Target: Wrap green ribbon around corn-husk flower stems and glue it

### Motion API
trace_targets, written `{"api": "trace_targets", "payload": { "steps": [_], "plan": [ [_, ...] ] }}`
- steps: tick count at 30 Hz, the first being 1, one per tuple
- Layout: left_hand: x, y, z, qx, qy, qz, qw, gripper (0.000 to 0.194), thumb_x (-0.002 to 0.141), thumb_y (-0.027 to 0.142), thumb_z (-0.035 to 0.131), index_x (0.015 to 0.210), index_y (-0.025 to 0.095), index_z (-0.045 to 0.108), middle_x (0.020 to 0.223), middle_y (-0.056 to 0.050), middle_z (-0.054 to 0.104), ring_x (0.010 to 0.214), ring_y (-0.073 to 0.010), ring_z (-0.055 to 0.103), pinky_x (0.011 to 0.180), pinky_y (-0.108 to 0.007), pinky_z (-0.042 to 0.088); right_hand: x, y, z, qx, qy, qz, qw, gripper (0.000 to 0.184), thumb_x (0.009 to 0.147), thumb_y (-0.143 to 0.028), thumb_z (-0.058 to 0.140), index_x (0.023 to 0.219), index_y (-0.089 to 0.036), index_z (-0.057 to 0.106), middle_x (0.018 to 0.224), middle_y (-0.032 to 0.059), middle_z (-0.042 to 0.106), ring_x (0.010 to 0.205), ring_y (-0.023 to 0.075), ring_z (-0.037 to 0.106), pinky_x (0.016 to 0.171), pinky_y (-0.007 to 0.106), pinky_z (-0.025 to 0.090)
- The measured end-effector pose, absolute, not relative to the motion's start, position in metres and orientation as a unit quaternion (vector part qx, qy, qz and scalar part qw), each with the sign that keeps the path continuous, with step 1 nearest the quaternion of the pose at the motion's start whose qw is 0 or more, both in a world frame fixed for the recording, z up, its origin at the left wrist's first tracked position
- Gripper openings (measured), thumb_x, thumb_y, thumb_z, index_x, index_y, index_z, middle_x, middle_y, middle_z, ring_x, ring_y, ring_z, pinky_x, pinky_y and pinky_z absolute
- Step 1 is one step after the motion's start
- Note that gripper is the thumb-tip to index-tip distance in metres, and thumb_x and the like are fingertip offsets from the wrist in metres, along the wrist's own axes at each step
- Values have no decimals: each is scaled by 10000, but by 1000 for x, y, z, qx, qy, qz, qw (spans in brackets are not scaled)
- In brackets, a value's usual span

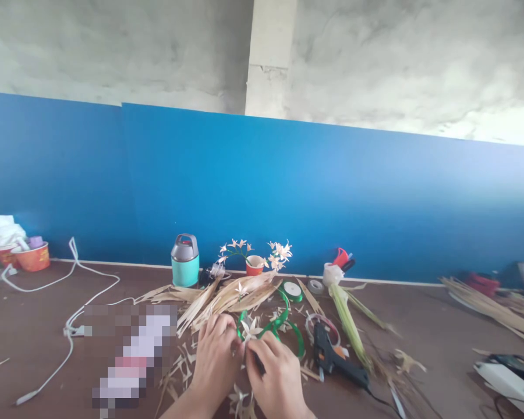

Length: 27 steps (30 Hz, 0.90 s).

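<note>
Lower centre of frame: left hand and right hand were close together, backs up, wrists angled inward. Both hands' fingers were closed, pinching the base of a cream, pointed-petalled husk flower; fine fingertip work, judged to call for light, steady pressure. Right of them on the brown counter lay a black plastic glue gun. Beyond: glossy green ribbon, dry tan husks, then an orange-red paper cup.
</note>
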<state>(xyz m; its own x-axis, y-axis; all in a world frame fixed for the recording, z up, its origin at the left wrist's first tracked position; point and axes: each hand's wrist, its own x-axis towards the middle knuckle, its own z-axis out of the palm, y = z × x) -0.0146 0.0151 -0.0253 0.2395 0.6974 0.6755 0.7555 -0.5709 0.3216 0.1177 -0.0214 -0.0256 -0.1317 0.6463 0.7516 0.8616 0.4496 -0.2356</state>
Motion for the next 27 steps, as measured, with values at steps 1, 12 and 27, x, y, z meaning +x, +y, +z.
{"api": "trace_targets", "payload": {
  "steps": [1, 12, 27],
  "plan": [
    [-15, 15, -25, -785, -460, -414, 37, 157, 685, 61, 564, 586, 182, 546, 755, -16, 577, 778, -195, 496, 731, -346, 353, 118, -22, -25, -506, -742, -125, 422, 180, 821, -153, 467, 692, -220, 574, 639, 8, 543, 555, 143, 526, 556, 233, 363],
    [-18, 19, -27, -756, -467, -455, 59, 145, 740, 155, 561, 601, 196, 557, 794, -21, 586, 806, -203, 518, 739, -341, 344, 123, -19, -22, -528, -526, 341, 573, 371, 809, -464, 514, 569, -183, 480, 506, -65, 280, 478, 94, 254, 440, 229, 216],
    [-18, 23, -34, -768, -423, -480, 17, 154, 748, 184, 596, 599, 189, 554, 786, -23, 582, 795, -198, 522, 717, -325, 372, 118, -8, -30, -467, -456, 498, 571, 412, 577, -524, 724, 575, -154, 541, 483, -59, 392, 476, 73, 273, 448, 219, 187]
  ]
}}
